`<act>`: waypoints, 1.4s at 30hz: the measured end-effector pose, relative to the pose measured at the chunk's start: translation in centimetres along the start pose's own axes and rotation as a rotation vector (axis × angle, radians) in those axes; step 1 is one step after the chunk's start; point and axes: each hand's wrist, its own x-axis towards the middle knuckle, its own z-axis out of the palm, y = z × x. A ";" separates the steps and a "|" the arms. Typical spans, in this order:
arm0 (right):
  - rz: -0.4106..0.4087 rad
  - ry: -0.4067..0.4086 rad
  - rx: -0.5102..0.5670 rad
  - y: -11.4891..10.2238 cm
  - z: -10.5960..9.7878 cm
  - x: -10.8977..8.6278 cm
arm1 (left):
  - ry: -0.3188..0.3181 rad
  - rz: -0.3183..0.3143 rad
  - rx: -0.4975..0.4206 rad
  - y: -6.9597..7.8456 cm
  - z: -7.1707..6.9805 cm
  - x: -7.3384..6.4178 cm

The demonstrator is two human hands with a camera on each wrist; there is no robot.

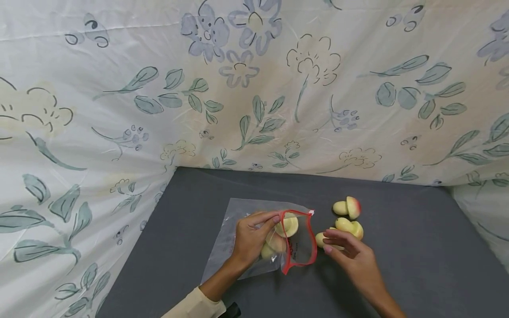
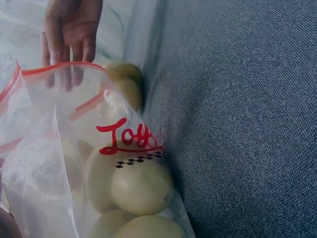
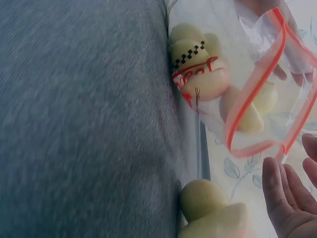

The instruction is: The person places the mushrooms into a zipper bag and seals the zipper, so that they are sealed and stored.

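A clear zip bag [image 1: 254,207] with a red zip edge stands partly upright, its mouth gaping toward the right. My left hand [image 1: 254,234] pinches the bag's upper rim between thumb and fingers. Inside the bag sit several pale yellow, rounded fruit-like pieces [image 3: 203,82], some blushed pink; red lettering and a checker strip cross the plastic. My right hand [image 1: 355,260] is just right of the bag's mouth, its fingers loosely extended and holding nothing. Beside and beyond its fingertips lie more loose pale yellow pieces [image 1: 345,224]; the hand partly hides some. In the right wrist view, the fingers [image 3: 290,191] appear near the red edge.
Farther back on the dark grey tabletop [image 1: 417,247] lie a small yellow piece [image 1: 339,207] and a red-edged piece [image 1: 353,207], touching. A floral cloth [image 1: 254,110] hangs behind and at both sides. A black object [image 1: 232,310] shows by the left sleeve [image 1: 195,305].
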 end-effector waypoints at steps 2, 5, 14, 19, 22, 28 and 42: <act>0.003 0.013 -0.023 0.1 -0.3 0.0 | 0.001 0.003 0.000 -0.1 0.0 0.0; 0.006 0.025 -0.041 0.3 -0.8 -0.1 | 0.008 0.012 -0.003 -0.2 0.1 0.0; -0.009 0.053 -0.085 0.8 -1.7 -0.2 | 0.012 0.025 -0.015 -0.3 0.2 -0.1; -0.004 0.070 -0.113 1.2 -2.2 -0.2 | 0.006 0.009 -0.007 -0.2 0.0 -0.2; -0.008 0.089 -0.130 1.5 -2.5 -0.2 | 0.002 -0.005 -0.002 -0.1 0.0 -0.2; -0.012 0.150 -0.169 1.8 -3.0 -0.3 | 0.004 -0.006 -0.003 -0.1 0.0 -0.2; 0.077 0.267 -0.267 2.6 -4.0 0.2 | 0.002 0.014 -0.007 -0.2 -0.1 -0.2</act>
